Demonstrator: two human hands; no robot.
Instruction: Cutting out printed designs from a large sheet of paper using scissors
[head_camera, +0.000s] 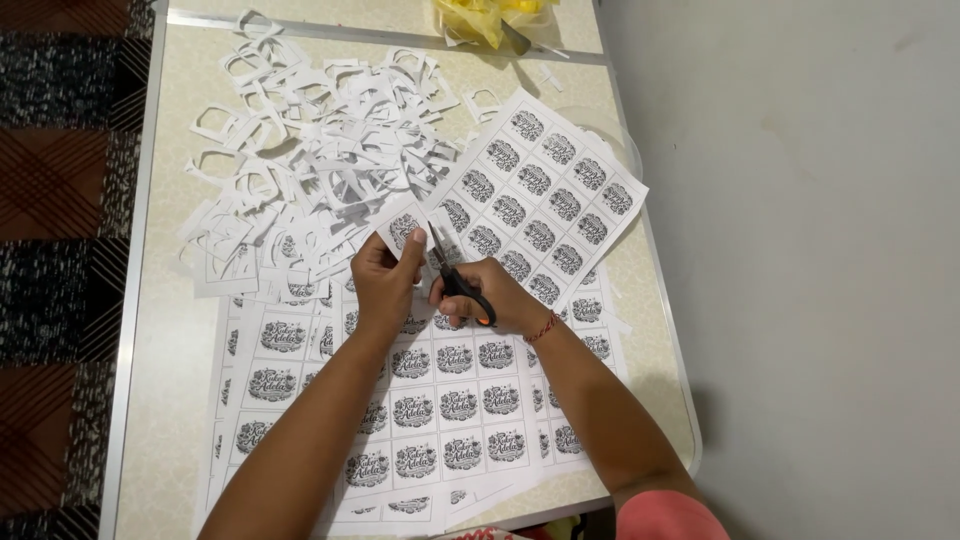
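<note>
Two hands | left hand (385, 282) pinching one label piece (404, 228) | right hand (490, 296) gripping one pair of scissors (455, 278)

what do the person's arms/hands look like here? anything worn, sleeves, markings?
Both forearms are bare, no gloves. The left hand shows no ring, watch or band. The right hand has a thin red thread bracelet at the wrist. A pink-red sleeve edge shows on the right upper arm at the frame's bottom. No markings visible.

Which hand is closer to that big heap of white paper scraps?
Left. The left hand sits right at the scrap heap's lower edge, holding a small paper piece; the right hand, with scissors, is farther right.
</note>
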